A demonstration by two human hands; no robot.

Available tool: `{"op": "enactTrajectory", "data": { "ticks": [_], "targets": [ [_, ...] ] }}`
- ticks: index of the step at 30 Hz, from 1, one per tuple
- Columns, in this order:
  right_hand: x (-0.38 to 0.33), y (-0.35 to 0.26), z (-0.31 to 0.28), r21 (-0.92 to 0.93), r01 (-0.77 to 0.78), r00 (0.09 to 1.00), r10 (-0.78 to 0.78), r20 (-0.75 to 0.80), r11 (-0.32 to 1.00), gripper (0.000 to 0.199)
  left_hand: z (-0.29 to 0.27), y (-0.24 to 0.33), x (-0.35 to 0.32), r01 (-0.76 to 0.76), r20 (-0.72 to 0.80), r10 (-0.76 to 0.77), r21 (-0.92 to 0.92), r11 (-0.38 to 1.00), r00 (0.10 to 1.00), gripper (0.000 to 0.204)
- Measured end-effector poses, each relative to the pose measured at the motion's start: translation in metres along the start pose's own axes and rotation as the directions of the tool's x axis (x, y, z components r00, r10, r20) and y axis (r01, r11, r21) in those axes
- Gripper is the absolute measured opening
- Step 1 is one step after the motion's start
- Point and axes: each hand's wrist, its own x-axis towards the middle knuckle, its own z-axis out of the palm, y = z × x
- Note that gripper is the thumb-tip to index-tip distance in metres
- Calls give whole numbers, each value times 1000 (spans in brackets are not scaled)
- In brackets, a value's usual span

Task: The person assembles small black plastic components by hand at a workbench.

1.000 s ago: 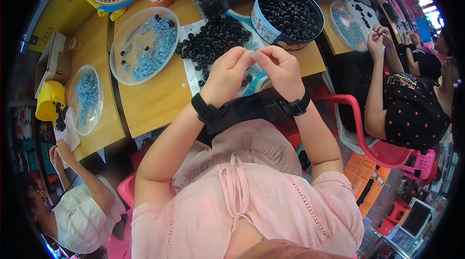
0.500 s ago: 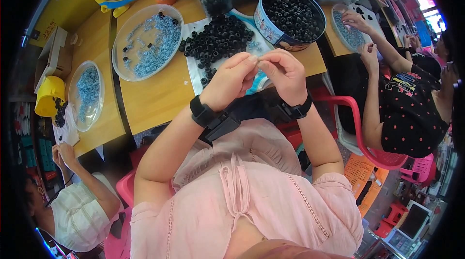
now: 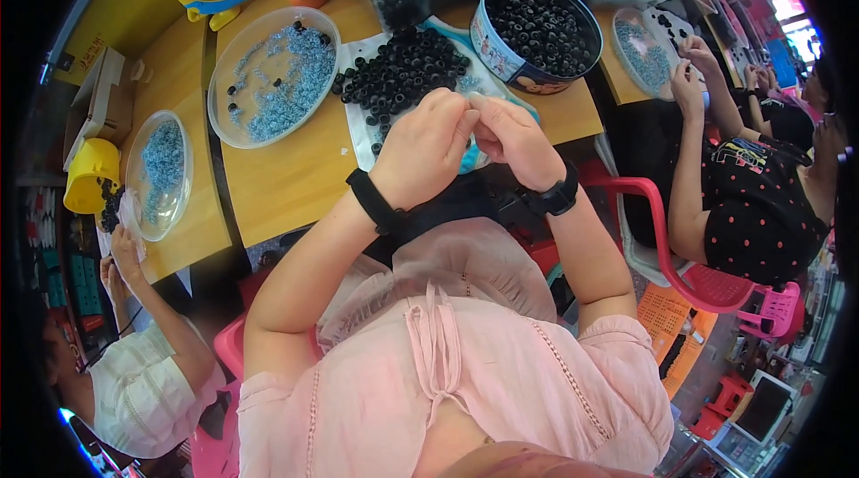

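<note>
Nearest is the wearer's loose pale-pink blouse (image 3: 456, 335), with bare forearms reaching forward. Past black bands at the wrists, the left hand (image 3: 428, 149) and right hand (image 3: 521, 143) meet thumb to thumb, fingers curled into a pinch; what they grasp, if anything, is hidden, so I cannot tell.

Fine fingertip work like this seems to call for a light pinch, steady wrists and small turns of the fingers, over the white sheet (image 3: 363, 140) so that a dropped piece lands there. Just beyond the fingertips lie a few blue pieces (image 3: 470, 83) and a heap of black ring-shaped beads (image 3: 398, 76), within easy reach; taking from the heap's near edge should scatter fewer.

To the left, on the wooden worktop (image 3: 277, 187), a round clear plastic dish (image 3: 216, 111) holds light-blue pieces and stray black ones. Ahead to the right stands a round blue-sided tin (image 3: 490, 42) full of black beads. Farther back is a clear plastic tub (image 3: 429, 6) of more beads.
</note>
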Motion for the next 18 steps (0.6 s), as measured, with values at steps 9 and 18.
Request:
{"op": "enactTrajectory", "data": {
  "ticks": [9,18],
  "targets": [
    [5,12,-9,-770,612,589,-753,293,179,16,-5,12,-5,658,577,-428,-751,56,695,22],
    [0,9,-14,-780,626,508,-773,379,29,11,-8,-3,-2,728,696,-375,-682,-76,613,21]
  ]
}}
